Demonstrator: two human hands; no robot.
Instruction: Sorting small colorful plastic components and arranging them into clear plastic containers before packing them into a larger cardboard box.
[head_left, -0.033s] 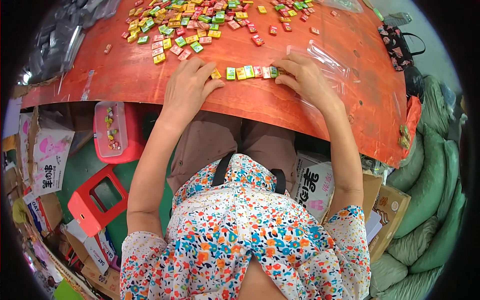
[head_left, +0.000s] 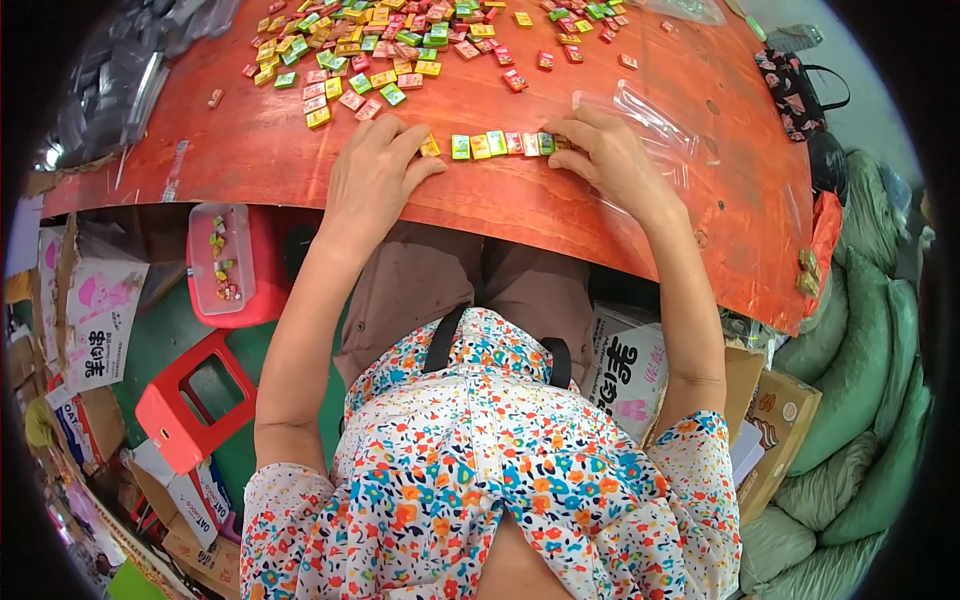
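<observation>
A short row of small flat boxes point(head_left: 497, 144), in yellow, green and red, lies on the red table near its front edge. At the row's right end, my right hand point(head_left: 607, 160) has its thumb and fingers closed around the last boxes, partly hiding them. My left hand point(head_left: 377, 170) is to the left of the row, its thumb and forefinger bent about a single yellow box point(head_left: 430, 146). A narrow gap separates that box from the row. Beyond my hands spreads a loose heap of similar boxes point(head_left: 383, 45).
Clear plastic trays point(head_left: 655, 120) lie right of my right hand. Dark plastic pieces point(head_left: 120, 100) pile up at far left. Below the table edge are a plastic tub point(head_left: 222, 290) with a few boxes, a red stool point(head_left: 190, 400), cartons point(head_left: 105, 310) and green sacks point(head_left: 850, 370).
The row and the fingers of both hands have shifted very slightly to the left. The heap stays as it was.
</observation>
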